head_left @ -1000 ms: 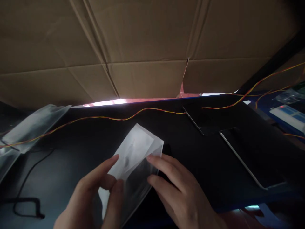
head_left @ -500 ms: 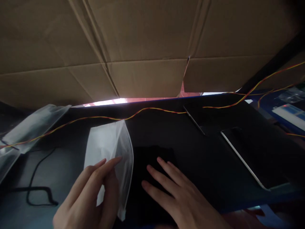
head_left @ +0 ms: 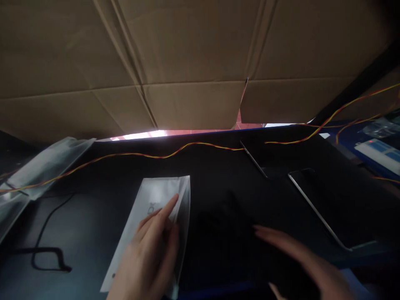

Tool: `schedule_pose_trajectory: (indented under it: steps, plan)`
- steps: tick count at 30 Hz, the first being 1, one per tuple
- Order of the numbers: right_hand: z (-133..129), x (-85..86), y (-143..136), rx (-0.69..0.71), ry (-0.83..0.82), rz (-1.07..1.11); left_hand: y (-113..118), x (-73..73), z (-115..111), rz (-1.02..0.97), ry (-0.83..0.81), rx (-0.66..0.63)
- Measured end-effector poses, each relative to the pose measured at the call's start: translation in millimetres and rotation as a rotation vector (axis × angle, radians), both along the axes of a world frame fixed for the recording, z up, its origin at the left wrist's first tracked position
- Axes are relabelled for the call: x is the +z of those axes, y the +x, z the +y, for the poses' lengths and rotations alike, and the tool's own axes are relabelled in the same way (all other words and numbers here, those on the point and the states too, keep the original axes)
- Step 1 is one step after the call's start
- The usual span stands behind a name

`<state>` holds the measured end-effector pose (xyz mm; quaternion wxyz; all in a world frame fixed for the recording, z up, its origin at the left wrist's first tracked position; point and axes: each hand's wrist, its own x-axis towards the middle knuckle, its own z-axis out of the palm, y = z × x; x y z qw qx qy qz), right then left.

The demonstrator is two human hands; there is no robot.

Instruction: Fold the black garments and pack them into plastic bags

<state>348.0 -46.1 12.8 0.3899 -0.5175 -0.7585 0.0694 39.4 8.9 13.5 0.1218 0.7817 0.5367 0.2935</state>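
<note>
A whitish zip pouch (head_left: 158, 187) with dark lettering lies slanted on the black tabletop (head_left: 215, 171). My left hand (head_left: 146, 254) is over it, index finger stretched along the right, zip edge and the other fingers curled against it. To the right, my right hand (head_left: 306, 262) is blurred, its fingers and thumb bent round a black, soft-looking item (head_left: 290, 271). That item merges with the dark table, so its outline and kind are unclear.
Two dark flat devices (head_left: 331, 204) (head_left: 259, 160) lie at the right. A twisted red-yellow wire (head_left: 150, 156) crosses the back. Other translucent pouches (head_left: 53, 166) and a black cord (head_left: 46, 218) lie left. A cardboard sheet (head_left: 193, 50) stands behind; a white-blue device (head_left: 379, 154) is far right.
My left hand and the pouch have shifted right and nearer, and the pouch lies flatter. My right hand, spread over the black item before, has moved right with its fingers bent round it.
</note>
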Motion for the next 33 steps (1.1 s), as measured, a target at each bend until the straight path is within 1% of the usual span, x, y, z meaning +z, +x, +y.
schedule_pose_trajectory:
  steps: [1, 2, 3, 6, 9, 11, 12, 13, 14, 17, 18, 19, 20, 21, 23, 25, 28, 30, 33]
  plan:
    - [2.5, 2.7, -0.6, -0.073, 0.02, 0.044, 3.2, 1.3, -1.2, -0.016, -0.023, 0.001]
    - [5.0, 4.7, -4.2, -0.102, 0.041, 0.063, 6.4, 2.4, -2.5, -0.034, -0.043, 0.002]
    - [7.7, 6.2, -10.4, -0.081, 0.055, 0.054, 9.8, 3.3, -3.9, -0.058, -0.058, -0.002]
    - [17.8, 7.0, -37.1, 0.103, 0.036, -0.089, 20.5, 2.3, -8.9, -0.179, -0.057, -0.006]
    - [28.9, 4.8, -57.3, 0.205, 0.0, -0.28, 28.2, -3.0, -14.9, -0.28, -0.018, 0.112]
    - [35.7, 6.3, -60.6, 0.273, -0.044, -0.395, 28.6, -6.5, -17.4, -0.304, -0.005, 0.189]
    - [38.9, 8.9, -59.9, 0.318, -0.075, -0.44, 27.3, -7.6, -17.5, -0.301, -0.003, 0.202]
    - [42.2, 12.7, -58.5, 0.368, -0.116, -0.474, 25.2, -8.1, -16.6, -0.282, 0.0, 0.183]
    - [45.6, 17.6, -57.1, 0.413, -0.162, -0.496, 22.7, -8.0, -14.7, -0.245, 0.006, 0.136]
    - [54.7, 32.5, -56.8, 0.561, -0.325, -0.497, 15.1, -3.9, -4.8, -0.094, 0.056, -0.115]
    - [56.8, 35.5, -58.5, 0.581, -0.378, -0.48, 12.9, -1.7, -1.1, -0.046, 0.081, -0.196]
    - [58.3, 36.7, -60.8, 0.576, -0.419, -0.459, 10.7, 0.5, 2.4, -0.004, 0.11, -0.251]
    - [59.3, 35.8, -63.5, 0.552, -0.439, -0.437, 8.2, 2.4, 5.5, 0.034, 0.139, -0.267]
    - [59.8, 33.0, -66.2, 0.52, -0.447, -0.417, 5.3, 3.8, 8.2, 0.076, 0.151, -0.257]
    - [60.2, 23.3, -71.0, 0.489, -0.412, -0.387, -2.1, 3.7, 12.1, 0.172, 0.144, -0.198]
    - [61.0, 12.3, -74.0, 0.545, -0.319, -0.375, -10.5, -0.8, 13.9, 0.277, 0.147, -0.162]
    - [62.9, 1.3, -75.7, 0.622, -0.174, -0.383, -18.5, -11.6, 13.2, 0.382, 0.218, -0.219]
    - [63.4, -2.0, -76.8, 0.643, -0.139, -0.377, -18.4, -16.4, 11.4, 0.392, 0.231, -0.239]
    - [61.6, -5.7, -81.7, 0.639, -0.135, -0.338, -12.0, -17.2, 8.6, 0.385, 0.197, -0.251]
